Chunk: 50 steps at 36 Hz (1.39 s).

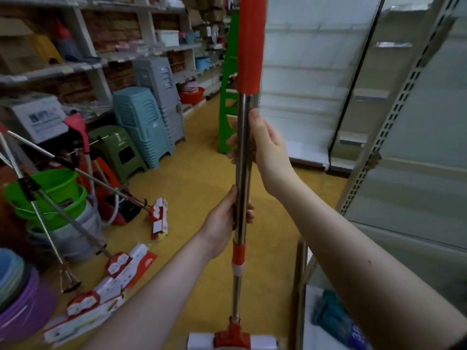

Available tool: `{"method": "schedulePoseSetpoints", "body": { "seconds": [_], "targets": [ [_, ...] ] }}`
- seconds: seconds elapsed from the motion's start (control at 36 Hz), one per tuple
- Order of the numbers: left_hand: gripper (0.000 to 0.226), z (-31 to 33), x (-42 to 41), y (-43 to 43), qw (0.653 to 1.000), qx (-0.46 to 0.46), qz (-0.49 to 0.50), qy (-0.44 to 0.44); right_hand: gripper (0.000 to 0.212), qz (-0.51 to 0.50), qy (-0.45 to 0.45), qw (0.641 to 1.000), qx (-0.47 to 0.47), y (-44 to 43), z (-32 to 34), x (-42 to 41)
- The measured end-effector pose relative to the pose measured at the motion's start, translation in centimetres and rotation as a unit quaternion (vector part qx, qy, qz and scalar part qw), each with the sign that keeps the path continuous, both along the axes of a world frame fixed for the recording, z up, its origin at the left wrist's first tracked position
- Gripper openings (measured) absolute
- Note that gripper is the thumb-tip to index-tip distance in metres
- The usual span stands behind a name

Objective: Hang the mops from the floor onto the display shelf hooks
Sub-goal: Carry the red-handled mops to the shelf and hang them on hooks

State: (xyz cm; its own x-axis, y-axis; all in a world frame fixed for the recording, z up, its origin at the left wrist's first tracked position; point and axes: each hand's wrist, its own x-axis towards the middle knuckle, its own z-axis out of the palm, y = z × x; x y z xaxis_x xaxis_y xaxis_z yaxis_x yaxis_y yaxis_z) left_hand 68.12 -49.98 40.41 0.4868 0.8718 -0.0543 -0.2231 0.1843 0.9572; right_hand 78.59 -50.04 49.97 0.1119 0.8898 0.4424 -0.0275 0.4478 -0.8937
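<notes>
We hold the mop (pixel 242 157) upright at frame centre, left hand (pixel 225 218) wrapped shut low on its shaft, right hand (pixel 265 145) closed around it higher. Its top leaves the frame, so it could miss the display shelf (pixel 394 117) at right.

— Which mop is up off the yellow floor (pixel 202 173)?

— The steel-handled mop with the orange grip sleeve, orange collar and white sponge head (pixel 242 157). It stands upright above the floor, held at mid-shaft, head lowest.

— And the others?

— Several steel-handled mops with red-and-white packaged heads (pixel 111 271) lie slanted, heads on that floor, handles leaning up against green buckets.
</notes>
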Motion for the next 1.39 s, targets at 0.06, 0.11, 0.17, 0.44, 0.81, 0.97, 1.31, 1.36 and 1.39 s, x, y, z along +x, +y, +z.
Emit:
{"method": "schedulePoseSetpoints", "body": {
  "seconds": [0.06,0.11,0.17,0.44,0.81,0.97,1.31,1.36,1.39],
  "targets": [
    [0.04,0.4,0.4,-1.7,1.0,0.001,-0.018,0.005,0.037,0.007,0.002,1.0,0.004,-1.8,0.6,0.3],
    [0.043,0.7,0.5,-2.8,0.999,0.002,-0.049,0.02,0.041,0.014,0.016,1.0,0.007,-3.0,1.0,0.5],
    [0.049,1.0,0.6,-3.8,0.994,0.009,-0.093,0.053,0.039,0.015,0.029,0.999,0.012,-4.5,1.4,0.7],
    [0.059,1.2,1.8,-6.6,0.944,-0.02,-0.301,0.132,0.043,-0.128,0.007,0.99,0.055,-9.3,0.9,2.9],
    [0.03,5.9,7.7,-9.8,0.902,0.114,-0.366,0.199,0.048,-0.263,0.034,0.962,0.061,-17.2,1.0,6.9],
    [0.034,11.8,13.2,-15.0,0.956,0.16,-0.244,0.017,0.048,-0.324,0.015,0.943,0.077,-22.3,2.5,10.6],
    [0.025,19.1,27.3,-28.7,0.916,0.329,-0.224,-0.051,0.047,-0.351,0.039,0.933,0.073,-33.2,4.6,22.1],
    [0.026,19.4,29.6,-31.1,0.918,0.329,-0.216,-0.058,0.047,-0.364,0.037,0.929,0.063,-35.3,4.5,24.5],
    [0.025,19.5,30.8,-32.2,0.918,0.332,-0.21,-0.06,0.047,-0.364,0.036,0.929,0.062,-36.4,4.5,25.7]
  ]
}}
